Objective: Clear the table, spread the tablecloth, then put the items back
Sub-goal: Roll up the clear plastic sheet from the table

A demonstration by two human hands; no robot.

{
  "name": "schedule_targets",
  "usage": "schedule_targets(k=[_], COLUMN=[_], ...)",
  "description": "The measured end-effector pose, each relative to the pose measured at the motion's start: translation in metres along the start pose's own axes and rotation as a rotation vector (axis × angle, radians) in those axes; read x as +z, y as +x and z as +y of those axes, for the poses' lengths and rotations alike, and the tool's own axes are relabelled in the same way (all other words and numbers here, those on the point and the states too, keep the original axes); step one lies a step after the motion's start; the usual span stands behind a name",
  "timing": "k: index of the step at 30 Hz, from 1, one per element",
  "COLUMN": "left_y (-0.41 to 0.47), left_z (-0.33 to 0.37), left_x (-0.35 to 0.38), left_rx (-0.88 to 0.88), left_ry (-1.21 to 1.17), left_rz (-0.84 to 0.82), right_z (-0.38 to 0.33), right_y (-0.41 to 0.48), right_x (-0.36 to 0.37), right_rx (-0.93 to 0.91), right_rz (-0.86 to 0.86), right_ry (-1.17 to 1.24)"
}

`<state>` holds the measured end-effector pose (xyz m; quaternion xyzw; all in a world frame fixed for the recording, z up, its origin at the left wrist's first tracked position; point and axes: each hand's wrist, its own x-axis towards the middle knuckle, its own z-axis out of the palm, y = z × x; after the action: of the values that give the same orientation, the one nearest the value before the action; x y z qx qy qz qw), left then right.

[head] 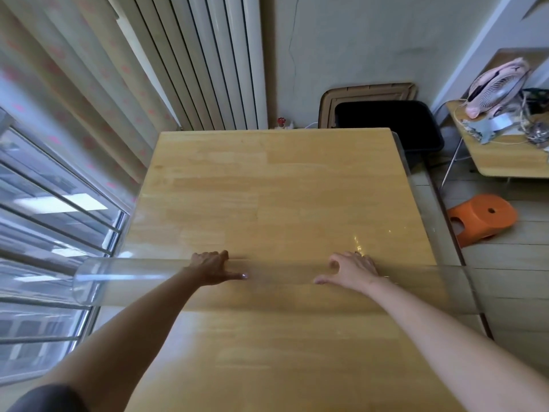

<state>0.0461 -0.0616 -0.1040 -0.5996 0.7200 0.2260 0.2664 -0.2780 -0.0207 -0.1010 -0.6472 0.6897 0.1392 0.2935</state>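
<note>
A clear plastic tablecloth lies partly unrolled over the far half of the wooden table point(267, 358), and its flat part point(297, 188) hangs off the right edge. The rest is a transparent roll point(124, 281) lying across the table from left to right and sticking out past both sides. My left hand point(212, 267) and my right hand point(350, 269) lie on top of the roll near its middle. Their fingers curl over its far side and the thumbs point toward each other. Nothing else is on the tabletop.
A window with bars point(44, 218) and a curtain are at the left, with a white radiator point(208, 60) behind the table. A black seat point(389, 120) stands at the far right corner. An orange stool point(481, 220) lies on the floor beside a small table point(502, 165) with a pink fan point(499, 84).
</note>
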Motion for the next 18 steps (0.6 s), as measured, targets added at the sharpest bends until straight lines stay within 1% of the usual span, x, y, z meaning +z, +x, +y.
schedule_targets(k=[2, 3, 4, 6, 7, 8, 10, 12, 13, 15, 17, 18], left_y=[0.003, 0.004, 0.006, 0.005, 0.004, 0.002, -0.004, -0.009, -0.011, -0.012, -0.012, -0.01], left_z=[-0.003, -0.002, 0.001, 0.01, 0.015, 0.019, 0.023, 0.018, 0.014, 0.011, 0.015, 0.019], left_x=[0.002, 0.005, 0.009, 0.018, 0.023, 0.027, 0.031, 0.036, 0.035, 0.038, 0.033, 0.031], left_rx=[-0.074, -0.104, -0.096, -0.01, 0.054, 0.128, 0.254, 0.297, 0.297, 0.293, 0.277, 0.281], left_ry=[0.01, 0.015, 0.034, 0.081, 0.078, 0.059, 0.035, 0.085, 0.131, 0.251, 0.313, 0.333], left_rz=[0.048, 0.098, 0.214, 0.404, 0.464, 0.496, 0.557, 0.51, 0.444, 0.316, 0.2, 0.177], right_z=[0.006, 0.008, 0.01, 0.008, 0.007, 0.006, 0.003, 0.001, 0.0, -0.004, -0.008, -0.01], right_y=[0.004, 0.006, 0.007, 0.005, 0.002, 0.0, -0.004, -0.006, -0.005, -0.003, -0.001, -0.001], right_x=[0.005, 0.007, 0.009, 0.017, 0.022, 0.027, 0.032, 0.03, 0.026, 0.023, 0.026, 0.026], right_rx=[0.032, 0.006, -0.057, -0.284, -0.363, -0.398, -0.361, -0.319, -0.297, -0.293, -0.28, -0.267], right_rz=[0.145, 0.209, 0.281, 0.433, 0.453, 0.433, 0.268, 0.099, 0.024, -0.02, -0.027, -0.03], right_ry=[-0.068, -0.114, -0.141, -0.131, -0.123, -0.134, -0.172, -0.204, -0.23, -0.314, -0.376, -0.399])
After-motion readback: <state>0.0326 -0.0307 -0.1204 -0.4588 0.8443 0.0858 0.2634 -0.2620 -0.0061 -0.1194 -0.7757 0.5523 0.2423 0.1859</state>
